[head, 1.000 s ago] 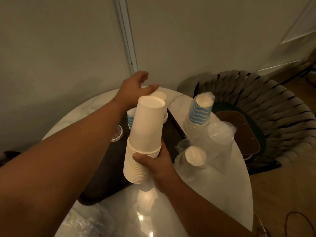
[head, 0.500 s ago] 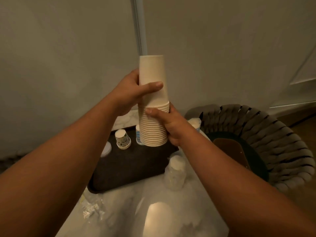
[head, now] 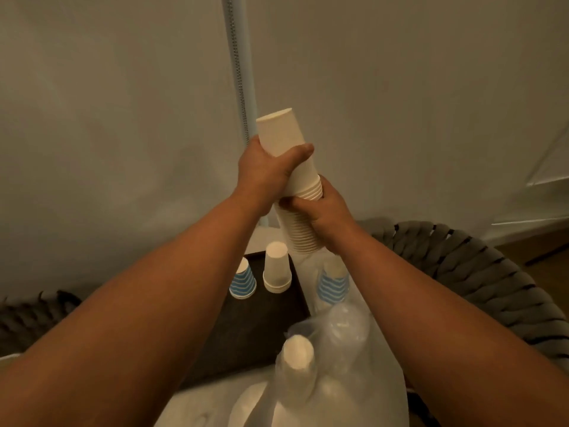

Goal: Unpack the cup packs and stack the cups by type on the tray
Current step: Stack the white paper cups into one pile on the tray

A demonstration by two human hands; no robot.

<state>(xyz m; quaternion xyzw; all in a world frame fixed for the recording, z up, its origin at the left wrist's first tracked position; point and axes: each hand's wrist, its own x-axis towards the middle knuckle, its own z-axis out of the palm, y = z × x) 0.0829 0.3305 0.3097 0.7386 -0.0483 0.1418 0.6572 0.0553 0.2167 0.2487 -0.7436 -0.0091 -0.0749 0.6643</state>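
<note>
I hold a tall stack of plain white paper cups (head: 288, 143) upside down in the air above the table, tilted slightly. My left hand (head: 264, 167) grips its upper part and my right hand (head: 323, 211) grips the ribbed rims lower down. Below on the dark tray (head: 246, 328) stand a short white cup stack (head: 276, 268) and a blue-striped cup (head: 243, 280), both upside down. A blue-striped cup pack (head: 332, 283) stands just right of the tray. A white cup pack in clear plastic (head: 298, 355) sits near me.
Crumpled clear plastic wrap (head: 354, 349) lies on the white marble table (head: 200, 408) at the front. A woven dark chair (head: 462, 272) curves around the right side. A wall with a vertical strip (head: 238, 72) stands close behind the table.
Both hands have lifted the white cup stack higher and tilted it. My left hand, which was reaching over the tray a second ago, now grips the stack's upper part.
</note>
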